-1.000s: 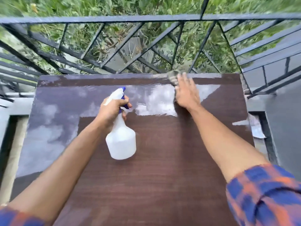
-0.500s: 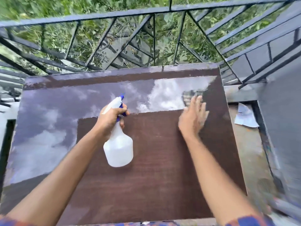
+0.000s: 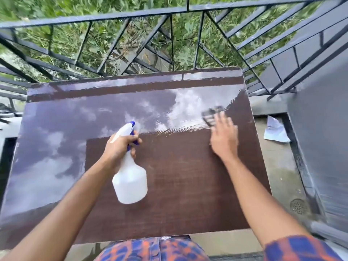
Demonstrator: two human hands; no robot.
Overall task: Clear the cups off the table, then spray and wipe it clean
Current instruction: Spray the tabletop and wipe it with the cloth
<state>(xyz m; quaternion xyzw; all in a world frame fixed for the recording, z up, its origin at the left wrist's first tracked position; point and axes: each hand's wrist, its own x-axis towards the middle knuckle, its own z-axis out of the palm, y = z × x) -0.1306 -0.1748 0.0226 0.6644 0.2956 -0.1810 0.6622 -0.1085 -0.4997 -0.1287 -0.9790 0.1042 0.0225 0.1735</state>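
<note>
Nearest, at the bottom edge, a blue-and-orange plaid shirt (image 3: 150,249) and a matching right sleeve (image 3: 301,249) fill the foreground, and two bare forearms reach out over a dark brown wooden table (image 3: 188,185). The left hand (image 3: 120,147) is wrapped around the neck of a white spray bottle (image 3: 130,181), fingers curled over its blue trigger, the white nozzle poking out above the knuckles and pointing away to the upper right; the bottle's round body hangs below the hand over the middle of the table, and whether its base touches the wood I cannot tell. Further out on the right side, the right hand (image 3: 223,138) lies flat with fingers spread, pressing a grey cloth (image 3: 211,114) onto the tabletop; the cloth shows just beyond the fingertips, blurred. A wet, glossy sheen covers the far half and left side of the table, mirroring sky and clouds, with curved streaks trailing left from the cloth. No cups stand on the table. To the right, on the concrete floor, lie a crumpled white paper (image 3: 275,131) and a round floor drain (image 3: 298,206). Beyond the table's far edge runs a dark metal railing (image 3: 131,15), with green plants below it.
</note>
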